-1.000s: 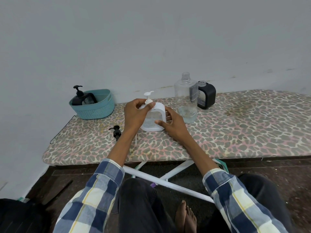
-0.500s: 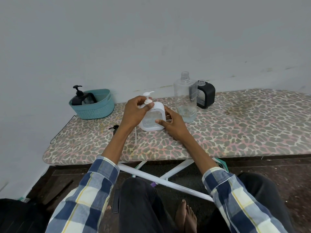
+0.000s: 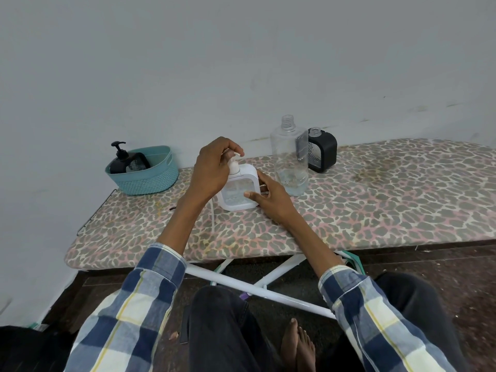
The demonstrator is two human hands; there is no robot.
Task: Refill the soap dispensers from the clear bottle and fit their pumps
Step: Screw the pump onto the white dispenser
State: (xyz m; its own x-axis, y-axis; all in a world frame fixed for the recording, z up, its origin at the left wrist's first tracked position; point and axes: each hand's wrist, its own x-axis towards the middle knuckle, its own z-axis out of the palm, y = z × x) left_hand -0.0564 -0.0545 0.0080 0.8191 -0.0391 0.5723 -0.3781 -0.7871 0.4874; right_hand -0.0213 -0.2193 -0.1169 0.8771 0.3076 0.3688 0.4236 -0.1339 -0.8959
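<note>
White square soap dispenser point(image 3: 239, 190) stands on the leopard-print ironing board point(image 3: 375, 208), between the two hands. Its white pump point(image 3: 233, 165) is pinched from above by the curled fingers of the left hand point(image 3: 212, 170). Right hand point(image 3: 271, 202) grips the dispenser's right side. Counted: three dispensers, one clear plastic bottle point(image 3: 289, 157) just right, uncapped.
</note>
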